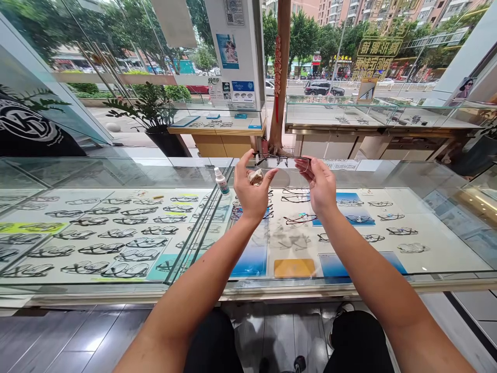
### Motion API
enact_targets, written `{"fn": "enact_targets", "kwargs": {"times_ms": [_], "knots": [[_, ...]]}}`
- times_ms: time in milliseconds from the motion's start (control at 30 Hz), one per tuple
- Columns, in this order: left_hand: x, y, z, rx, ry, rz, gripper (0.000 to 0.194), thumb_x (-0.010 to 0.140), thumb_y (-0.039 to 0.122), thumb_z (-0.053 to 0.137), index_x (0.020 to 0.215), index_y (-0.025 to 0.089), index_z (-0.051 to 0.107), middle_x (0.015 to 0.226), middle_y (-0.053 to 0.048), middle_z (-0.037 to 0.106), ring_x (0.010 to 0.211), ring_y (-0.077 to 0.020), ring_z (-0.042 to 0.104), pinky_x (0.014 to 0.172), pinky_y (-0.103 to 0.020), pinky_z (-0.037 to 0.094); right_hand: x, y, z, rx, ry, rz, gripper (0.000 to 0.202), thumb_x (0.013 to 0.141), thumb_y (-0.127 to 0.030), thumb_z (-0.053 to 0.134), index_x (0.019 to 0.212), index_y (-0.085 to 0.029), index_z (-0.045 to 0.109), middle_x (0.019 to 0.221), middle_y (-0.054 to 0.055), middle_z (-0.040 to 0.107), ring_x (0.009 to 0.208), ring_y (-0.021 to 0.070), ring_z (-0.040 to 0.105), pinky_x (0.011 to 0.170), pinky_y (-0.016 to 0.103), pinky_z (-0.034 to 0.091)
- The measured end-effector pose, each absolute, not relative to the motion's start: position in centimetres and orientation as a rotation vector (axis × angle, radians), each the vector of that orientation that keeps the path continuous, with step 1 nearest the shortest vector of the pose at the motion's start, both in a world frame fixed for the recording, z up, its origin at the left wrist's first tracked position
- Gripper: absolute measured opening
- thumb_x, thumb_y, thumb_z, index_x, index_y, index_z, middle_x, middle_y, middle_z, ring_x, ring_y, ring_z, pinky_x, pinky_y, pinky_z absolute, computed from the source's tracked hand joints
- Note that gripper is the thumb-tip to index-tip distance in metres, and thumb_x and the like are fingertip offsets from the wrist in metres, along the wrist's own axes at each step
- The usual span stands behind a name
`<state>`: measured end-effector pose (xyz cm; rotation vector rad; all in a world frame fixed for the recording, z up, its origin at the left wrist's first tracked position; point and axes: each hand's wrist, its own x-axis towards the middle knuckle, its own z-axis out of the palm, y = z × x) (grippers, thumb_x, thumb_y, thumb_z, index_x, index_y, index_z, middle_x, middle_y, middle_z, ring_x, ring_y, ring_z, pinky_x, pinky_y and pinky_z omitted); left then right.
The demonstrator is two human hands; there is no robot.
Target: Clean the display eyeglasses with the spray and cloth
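Note:
A pair of dark-rimmed glasses (282, 159) is held up above the glass counter, between my two hands. My left hand (252, 191) grips its left side and also has a crumpled beige cloth (255, 177) against the palm. At the other side, the fingers and thumb of my right hand (321, 185) are closed on the frame. A small white spray bottle (221, 181) stands upright on the counter, left of my left hand.
The glass display counter (116, 287) runs across the view with rows of glasses (134, 211) inside. A potted plant (149, 111), a wooden post (282, 67) and more showcases (349, 111) stand beyond it. Someone's black shirt (33, 127) shows at far left.

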<state>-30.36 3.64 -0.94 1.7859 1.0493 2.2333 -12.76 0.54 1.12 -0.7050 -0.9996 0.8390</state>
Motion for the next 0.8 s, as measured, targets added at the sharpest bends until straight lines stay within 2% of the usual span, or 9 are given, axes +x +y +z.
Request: {"fn": "enact_targets", "kwargs": {"times_ms": [300, 600, 800], "knots": [[-30.38, 3.61, -0.93, 1.745, 1.018, 2.223, 0.072, 0.088, 0.068, 0.091, 0.146, 0.032, 0.069, 0.151, -0.011, 0.069, 0.141, -0.0316, 0.064, 0.109, -0.044, 0.059, -12.47, 1.19, 0.58, -0.733, -1.063, 0.801, 0.05, 0.094, -0.077, 0.074, 0.109, -0.029, 0.082, 0.12, 0.008, 0.089, 0.116, 0.029, 0.083, 0.114, 0.057, 0.063], [-30.25, 3.51, -1.0, 1.756, 1.025, 2.145, 0.073, 0.091, 0.068, 0.087, 0.151, 0.033, 0.065, 0.158, -0.013, 0.065, 0.145, -0.0332, 0.065, 0.112, -0.044, 0.058, -12.39, 1.12, 0.61, -0.75, -1.066, 0.802, 0.052, 0.094, -0.077, 0.074, 0.11, -0.028, 0.081, 0.12, 0.009, 0.089, 0.114, 0.0272, 0.082, 0.111, 0.052, 0.062], [-30.36, 3.51, -0.97, 1.76, 0.989, 2.137, 0.072, 0.091, 0.068, 0.088, 0.149, 0.032, 0.065, 0.155, -0.013, 0.067, 0.146, -0.0332, 0.066, 0.106, -0.042, 0.061, -12.26, 1.13, 0.58, -0.813, -1.056, 0.759, 0.051, 0.096, -0.077, 0.071, 0.109, -0.028, 0.081, 0.117, 0.007, 0.089, 0.105, 0.0247, 0.078, 0.096, 0.044, 0.06]]}}
